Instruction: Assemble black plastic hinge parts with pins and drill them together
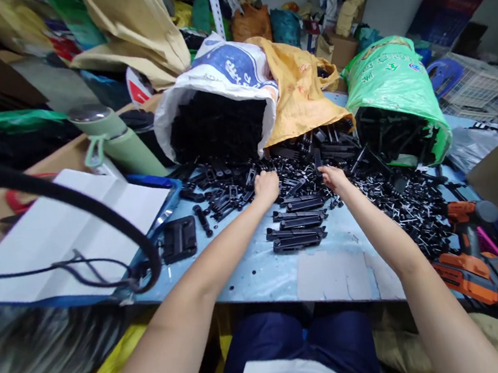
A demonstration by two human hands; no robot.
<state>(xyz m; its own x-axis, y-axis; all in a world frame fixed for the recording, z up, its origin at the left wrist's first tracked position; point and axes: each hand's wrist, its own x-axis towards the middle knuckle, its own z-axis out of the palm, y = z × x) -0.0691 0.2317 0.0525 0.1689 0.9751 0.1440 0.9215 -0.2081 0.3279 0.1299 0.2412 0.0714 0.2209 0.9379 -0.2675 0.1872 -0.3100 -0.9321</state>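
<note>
Both my arms reach forward over a pale blue table (260,270). My left hand (267,186) is curled, knuckles up, its fingers buried in a heap of black plastic parts (297,171). My right hand (334,179) is also closed, pinching into the same heap a little to the right. What each hand grips is hidden among the pieces. Just in front of my hands lie three neat stacks of long black parts (298,229).
A white sack (224,70), a yellow sack (301,91) and a green sack (393,79) lie open at the back, spilling black parts. Small black screws (409,202) cover the right. An orange drill (464,216), green bottle (118,139), white paper (66,229), black cable (71,197).
</note>
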